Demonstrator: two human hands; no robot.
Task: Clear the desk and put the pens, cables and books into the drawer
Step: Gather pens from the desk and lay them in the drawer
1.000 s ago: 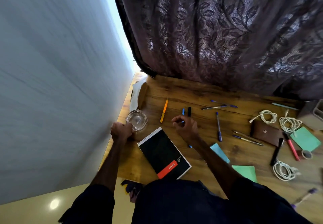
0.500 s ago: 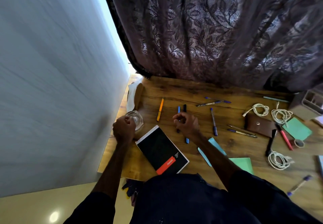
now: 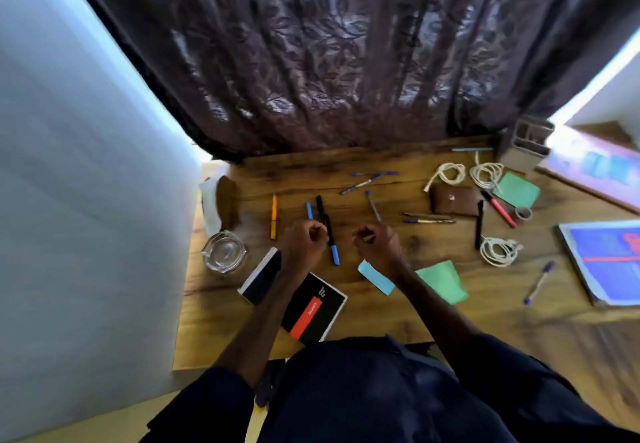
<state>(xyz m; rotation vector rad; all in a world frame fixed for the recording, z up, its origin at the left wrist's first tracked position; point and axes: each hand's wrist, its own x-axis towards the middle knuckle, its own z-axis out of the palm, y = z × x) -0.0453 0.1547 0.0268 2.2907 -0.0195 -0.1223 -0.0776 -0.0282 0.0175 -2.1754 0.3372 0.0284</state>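
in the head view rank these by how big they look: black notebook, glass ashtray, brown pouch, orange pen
1. black notebook, partly hidden by an arm
2. glass ashtray and brown pouch: about alike, not ranked
3. orange pen

Left hand (image 3: 303,245): fingers curled, beside a black pen with a blue end (image 3: 328,231); hold unclear.
Right hand (image 3: 377,243): fingers curled at the near end of a slim grey blue-capped pen (image 3: 373,204); hold unclear.
Black notebook with a red band (image 3: 311,309): under the left forearm, at the wooden desk's (image 3: 367,319) near edge.
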